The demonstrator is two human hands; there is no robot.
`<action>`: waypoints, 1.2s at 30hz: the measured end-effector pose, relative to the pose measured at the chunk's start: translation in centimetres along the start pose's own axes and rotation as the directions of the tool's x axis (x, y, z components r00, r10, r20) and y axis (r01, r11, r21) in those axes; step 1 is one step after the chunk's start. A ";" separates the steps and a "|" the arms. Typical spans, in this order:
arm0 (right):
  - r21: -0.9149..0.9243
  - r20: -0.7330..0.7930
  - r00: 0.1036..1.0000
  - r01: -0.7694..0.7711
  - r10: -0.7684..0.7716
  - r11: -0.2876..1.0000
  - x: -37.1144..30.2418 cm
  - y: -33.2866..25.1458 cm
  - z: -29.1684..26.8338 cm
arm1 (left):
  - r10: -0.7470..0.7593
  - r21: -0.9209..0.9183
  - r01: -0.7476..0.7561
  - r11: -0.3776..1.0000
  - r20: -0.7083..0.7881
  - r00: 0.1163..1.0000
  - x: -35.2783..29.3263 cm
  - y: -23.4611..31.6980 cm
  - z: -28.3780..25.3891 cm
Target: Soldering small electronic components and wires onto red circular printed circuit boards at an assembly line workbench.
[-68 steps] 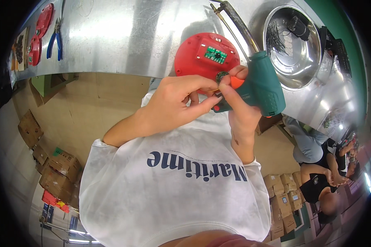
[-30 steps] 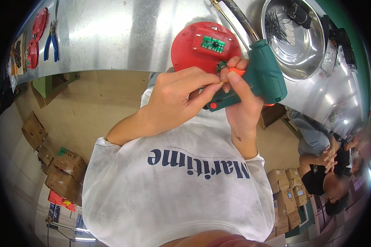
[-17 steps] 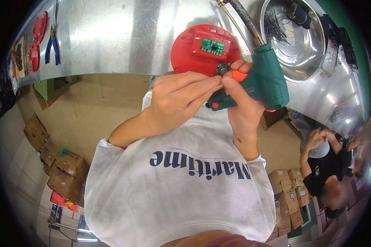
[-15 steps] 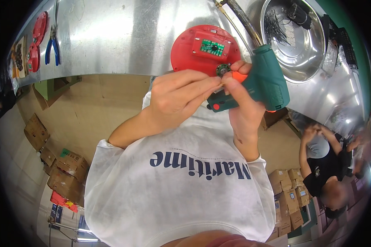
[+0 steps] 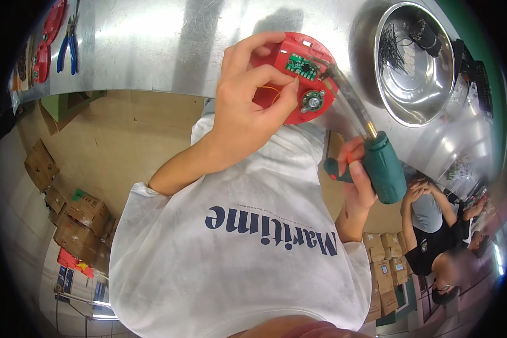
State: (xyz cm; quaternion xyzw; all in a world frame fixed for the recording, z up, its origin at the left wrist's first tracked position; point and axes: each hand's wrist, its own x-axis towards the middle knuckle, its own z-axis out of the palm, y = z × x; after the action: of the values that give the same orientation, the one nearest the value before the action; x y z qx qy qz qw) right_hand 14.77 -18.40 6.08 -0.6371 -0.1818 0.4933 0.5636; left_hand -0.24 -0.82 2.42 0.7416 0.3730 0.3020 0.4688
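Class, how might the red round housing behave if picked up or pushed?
The red round housing looks like moulded plastic, so probably stiff and fairly light. Its circular outline could let it roll on edge. The exposed green circuit board could be fragile.

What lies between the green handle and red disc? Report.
In the head view, a metal barrel stretches from the green handle toward the red disc.

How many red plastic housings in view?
3: the round housing, partly covered by the left hand; two smaller housings at far left, near the blue-handled pliers. More may be hidden.
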 end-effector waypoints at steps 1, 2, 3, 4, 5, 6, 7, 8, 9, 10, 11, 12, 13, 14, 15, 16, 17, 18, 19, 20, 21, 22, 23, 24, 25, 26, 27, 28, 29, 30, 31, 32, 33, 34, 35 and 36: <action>-0.001 0.001 1.000 -0.004 0.004 1.000 -0.3 0.0 0.0 | -0.002 0.013 0.002 1.000 -0.003 1.000 0.1 0.0 0.0; -0.023 -0.023 0.999 -0.030 0.030 0.999 -0.6 -0.1 -0.1 | -0.003 0.026 0.004 1.000 -0.006 1.000 0.1 0.0 0.0; -0.045 -0.047 0.997 -0.057 0.055 0.997 -0.8 -0.1 -0.1 | -0.007 0.026 0.007 1.000 -0.006 1.000 0.1 0.1 -0.1; -0.045 -0.048 0.997 -0.060 0.058 0.997 -0.8 0.0 -0.1 | -0.014 0.017 0.014 1.000 -0.005 1.000 0.1 0.2 -0.1; -0.086 -0.068 0.997 -0.049 0.044 0.995 -0.9 0.1 -0.1 | -0.021 0.008 0.021 1.000 -0.003 1.000 0.1 0.3 -0.1; -0.127 -0.087 0.996 -0.040 0.029 0.991 -0.9 0.2 -0.2 | -0.023 0.008 0.023 1.000 -0.002 1.000 0.1 0.2 0.0; -0.127 -0.087 0.996 -0.041 0.030 0.991 -0.9 0.2 -0.2 | -0.027 0.005 0.028 1.000 -0.006 1.000 0.1 0.2 0.0; -0.107 -0.088 0.995 -0.049 0.040 0.993 -1.0 0.2 -0.2 | -0.032 0.002 0.032 0.999 -0.010 0.999 0.1 0.2 0.0; -0.087 -0.089 0.995 -0.057 0.050 0.995 -1.0 0.2 -0.2 | -0.033 0.002 0.033 0.999 -0.009 0.999 0.0 0.2 0.1; -0.086 -0.089 0.995 -0.058 0.051 0.995 -1.0 0.2 -0.2 | -0.034 0.007 0.035 0.999 -0.010 0.999 0.0 0.2 0.1; -0.086 -0.077 0.996 -0.041 0.034 0.995 -0.9 0.3 -0.2 | -0.036 0.012 0.036 0.999 -0.012 0.999 0.1 0.2 0.1; -0.086 -0.065 0.998 -0.023 0.017 0.996 -0.9 0.4 -0.3 | -0.037 0.012 0.037 0.999 -0.012 0.999 0.1 0.2 0.1; -0.085 -0.065 0.998 -0.024 0.018 0.996 -0.9 0.5 -0.4 | -0.036 0.013 0.036 0.999 -0.010 0.999 0.1 0.2 0.1; -0.089 -0.055 0.998 -0.020 0.015 0.996 -0.9 0.5 -0.4 | -0.035 0.014 0.035 0.999 -0.008 0.999 0.1 0.2 0.1; -0.094 -0.045 0.999 -0.015 0.011 0.995 -0.9 0.6 -0.5 | -0.036 0.015 0.036 0.999 -0.008 0.999 0.1 0.2 0.1; -0.094 -0.046 0.999 -0.016 0.012 0.995 -0.9 0.6 -0.4 | -0.036 0.012 0.036 0.999 -0.009 0.999 0.1 0.3 0.1; -0.109 -0.066 0.998 -0.013 0.005 0.994 -0.9 0.6 -0.2 | -0.036 0.009 0.036 0.999 -0.010 0.999 0.1 0.3 0.1; -0.125 -0.087 0.996 -0.009 -0.002 0.992 -0.8 0.5 -0.1 | -0.037 0.009 0.037 0.999 -0.009 0.999 0.1 0.3 0.1; -0.124 -0.086 0.996 -0.009 -0.002 0.992 -0.8 0.5 0.0 | -0.038 0.009 0.038 0.999 -0.009 0.999 0.1 0.3 0.1; -0.131 -0.099 0.995 -0.016 0.003 0.991 -0.9 0.4 0.0 | -0.039 0.008 0.039 0.999 -0.010 0.999 0.1 0.3 0.1; -0.139 -0.112 0.994 -0.024 0.008 0.990 -0.9 0.4 0.0 | -0.039 0.009 0.039 0.999 -0.010 0.999 0.1 0.3 0.1; -0.139 -0.112 0.994 -0.025 0.010 0.990 -0.9 0.5 -0.2 | -0.036 0.016 0.036 0.999 -0.016 0.999 0.1 0.3 0.1; -0.182 -0.066 0.998 -0.003 -0.009 0.983 -0.9 0.8 -0.7 | -0.034 0.023 0.034 0.999 -0.022 0.999 0.1 0.3 0.2; -0.224 -0.020 0.999 0.020 -0.025 0.974 -0.9 1.0 -1.0 | -0.035 0.023 0.036 0.999 -0.022 0.999 0.1 0.3 0.1; -0.223 -0.019 1.000 0.020 -0.025 0.975 -0.9 1.2 -1.3 | -0.034 0.020 0.034 0.999 -0.025 0.999 0.1 0.3 0.2; -0.296 0.006 0.999 0.033 -0.032 0.955 -0.8 1.3 -1.5 | -0.033 0.018 0.033 0.999 -0.028 0.999 0.1 0.3 0.2; -0.366 0.031 0.999 0.047 -0.038 0.929 -0.8 1.4 -1.5 | -0.034 0.019 0.034 0.999 -0.028 0.999 0.1 0.3 0.2; -0.365 0.031 0.999 0.046 -0.038 0.930 -0.8 1.4 -1.3 | -0.040 0.014 0.040 0.999 -0.026 0.999 0.1 0.4 0.2; -0.417 -0.067 0.996 0.029 -0.062 0.909 -0.9 1.5 -0.8 | -0.046 0.008 0.046 0.999 -0.024 0.999 0.2 0.4 0.2; -0.465 -0.163 0.982 0.005 -0.091 0.885 -1.0 1.6 -0.6 | -0.046 0.008 0.046 0.999 -0.023 0.999 0.2 0.4 0.2; -0.464 -0.163 0.982 0.005 -0.091 0.886 -1.0 1.8 -0.7 | -0.048 0.011 0.048 0.999 -0.023 0.999 0.1 0.4 0.2; -0.549 -0.118 0.981 0.066 -0.155 0.833 -1.2 2.2 -1.0 | -0.049 0.014 0.049 0.999 -0.022 0.999 0.1 0.3 0.2; -0.627 -0.067 0.974 0.126 -0.215 0.769 -1.3 2.4 -1.1 | -0.048 0.015 0.049 0.999 -0.021 0.999 0.1 0.4 0.3; -0.626 -0.070 0.974 0.125 -0.215 0.770 -1.2 2.3 -1.0 | -0.053 0.017 0.054 0.998 -0.018 0.998 0.2 0.4 0.2; -0.589 -0.080 0.974 0.124 -0.210 0.799 -1.1 2.2 -0.8 | -0.059 0.018 0.059 0.998 -0.016 0.998 0.2 0.4 0.3; -0.550 -0.090 0.975 0.123 -0.205 0.826 -1.0 2.0 -0.7 | -0.057 0.018 0.057 0.998 -0.012 0.998 0.2 0.4 0.3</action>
State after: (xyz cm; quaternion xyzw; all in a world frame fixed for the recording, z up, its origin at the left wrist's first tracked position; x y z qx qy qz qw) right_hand 14.21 -20.16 4.63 -0.7862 -0.3262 0.3240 0.4129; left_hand 0.22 -0.86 2.71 0.7332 0.3994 0.2895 0.4681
